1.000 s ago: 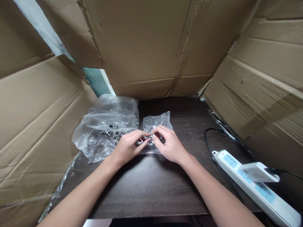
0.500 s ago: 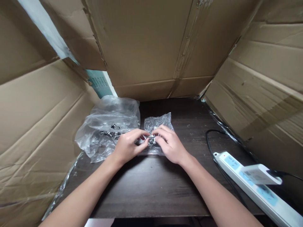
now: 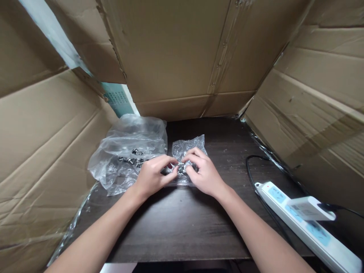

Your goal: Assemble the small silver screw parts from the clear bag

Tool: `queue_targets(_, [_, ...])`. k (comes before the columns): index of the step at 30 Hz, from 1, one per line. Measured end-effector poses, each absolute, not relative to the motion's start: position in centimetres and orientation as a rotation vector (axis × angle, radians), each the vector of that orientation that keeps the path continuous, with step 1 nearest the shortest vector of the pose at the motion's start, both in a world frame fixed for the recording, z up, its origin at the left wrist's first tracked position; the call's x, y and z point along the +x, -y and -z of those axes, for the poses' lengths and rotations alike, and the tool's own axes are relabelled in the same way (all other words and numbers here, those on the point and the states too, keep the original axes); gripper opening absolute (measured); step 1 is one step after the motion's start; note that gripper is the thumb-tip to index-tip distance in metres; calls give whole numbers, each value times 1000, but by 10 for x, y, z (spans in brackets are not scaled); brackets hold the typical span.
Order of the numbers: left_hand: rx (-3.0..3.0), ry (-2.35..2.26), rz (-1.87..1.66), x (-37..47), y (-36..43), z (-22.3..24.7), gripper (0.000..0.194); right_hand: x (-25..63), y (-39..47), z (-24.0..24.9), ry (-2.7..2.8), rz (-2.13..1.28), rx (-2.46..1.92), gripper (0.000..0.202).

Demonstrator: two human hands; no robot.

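My left hand is closed in a pinch, thumb and forefinger on the left end of a small shiny metal part, possibly a bolt. From the other side, my right hand has its bent fingertips at the part's right end, with its thumb just below. Under both hands lies a small clear plastic bag with several metal pieces showing between the fingers. Left of it, a larger clear plastic bag holds several dark and silver metal pieces, partly behind my left hand.
A white power strip with a white plug-in adapter lies along the right side of the dark tabletop. Its black cable loops beside it. Cardboard walls enclose the table at the back and both sides.
My right thumb and fingers have shifted slightly around the metal part, with a wider gap between them. My left hand keeps its pinch. The view has moved slightly.
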State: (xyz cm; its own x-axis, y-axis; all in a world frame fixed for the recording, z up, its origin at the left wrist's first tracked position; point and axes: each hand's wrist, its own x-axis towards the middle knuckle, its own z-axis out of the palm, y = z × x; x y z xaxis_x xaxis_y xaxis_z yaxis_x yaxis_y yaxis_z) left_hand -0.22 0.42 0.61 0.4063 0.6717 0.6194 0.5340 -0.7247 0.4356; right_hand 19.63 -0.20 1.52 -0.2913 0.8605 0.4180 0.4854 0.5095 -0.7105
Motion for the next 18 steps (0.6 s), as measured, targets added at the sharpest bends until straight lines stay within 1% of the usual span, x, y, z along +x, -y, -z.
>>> queue_targets(3, [2487, -1077, -1212, -3, -4, -5, 6, 197, 1, -12, 1953, -562, -1151, 18])
queue_targets(8, [2475, -1085, -1181, -3, -4, -4, 7, 196, 2, -16, 1895, -553, -1033, 26])
queue_targets(12, [2471, -1078, -1172, -3, -5, -3, 7, 196, 3, -17, 1878, -557, -1008, 28])
queue_targets(18, [2491, -1067, -1199, -3, -5, -4, 7, 196, 1, -9, 2007, -576, -1103, 21])
